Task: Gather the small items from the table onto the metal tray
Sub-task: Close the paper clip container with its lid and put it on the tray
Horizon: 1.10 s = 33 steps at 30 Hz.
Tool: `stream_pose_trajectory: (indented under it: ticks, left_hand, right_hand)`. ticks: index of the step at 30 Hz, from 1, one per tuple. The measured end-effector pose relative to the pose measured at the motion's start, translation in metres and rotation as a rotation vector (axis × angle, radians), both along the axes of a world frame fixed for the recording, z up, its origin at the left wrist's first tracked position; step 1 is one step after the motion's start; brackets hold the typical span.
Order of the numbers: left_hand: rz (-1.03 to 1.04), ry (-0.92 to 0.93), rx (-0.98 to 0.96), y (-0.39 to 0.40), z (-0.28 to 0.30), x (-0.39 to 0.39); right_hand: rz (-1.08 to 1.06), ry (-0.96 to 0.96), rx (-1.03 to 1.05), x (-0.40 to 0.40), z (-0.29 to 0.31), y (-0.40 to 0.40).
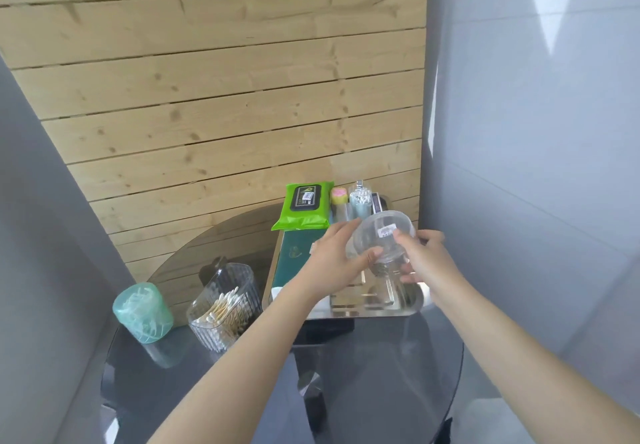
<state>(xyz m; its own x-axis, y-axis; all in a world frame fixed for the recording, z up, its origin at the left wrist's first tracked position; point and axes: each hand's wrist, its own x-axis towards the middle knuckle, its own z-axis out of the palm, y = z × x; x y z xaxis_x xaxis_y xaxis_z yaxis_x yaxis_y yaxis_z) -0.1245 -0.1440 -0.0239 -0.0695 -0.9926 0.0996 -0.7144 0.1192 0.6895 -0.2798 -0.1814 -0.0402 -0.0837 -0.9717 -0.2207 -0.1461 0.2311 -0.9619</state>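
Observation:
Both hands hold a clear round plastic container [381, 236] tilted above the metal tray [408, 307]. My left hand [336, 256] grips its left side; my right hand [424, 256] grips its right side and bottom. On the tray lie a green wet-wipes pack [304, 206], a dark green box [294, 253], a pink-yellow item [338, 196] and a clear jar of cotton swabs [360, 201]. Left of the tray, on the dark glass table [381, 357], stand a ribbed clear holder of cotton swabs [223, 307] and a teal floss-pick jar [142, 312].
A wooden slat wall [207, 97] rises behind the round table. Grey walls stand on the left and on the right [536, 132]. The table's near rim curves at the bottom right. A metal table base shows through the glass.

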Motion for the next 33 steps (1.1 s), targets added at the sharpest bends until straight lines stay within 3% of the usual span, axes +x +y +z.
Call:
stream_pose_trajectory:
  ticks: [4,9,18,24,30,33]
  left_hand:
    - [-0.034,-0.214,0.055,-0.039,-0.015,-0.004]
    - [0.024,-0.487,0.146,-0.060,-0.023,0.005]
    - [0.098,-0.162,0.244,-0.066,-0.011,0.008]
    - [0.055,-0.242,0.359,-0.067,-0.004,0.004]
    - [0.095,-0.090,0.345,-0.063,0.000,0.003]
    - [0.108,-0.043,0.355,-0.061,0.003,0.005]
  right_hand:
    - [-0.071,-0.028,-0.011,0.011,-0.015,-0.027]
    - [-0.036,0.254,-0.158,0.023,-0.017,-0.049]
    - [0.034,0.449,-0.337,0.043,-0.026,-0.066]
    - [0.083,0.581,-0.392,0.041,-0.029,-0.065]
    - [0.149,0.493,-0.434,0.037,-0.038,-0.075]
    - [0.193,0.557,-0.431,0.034,-0.039,-0.076]
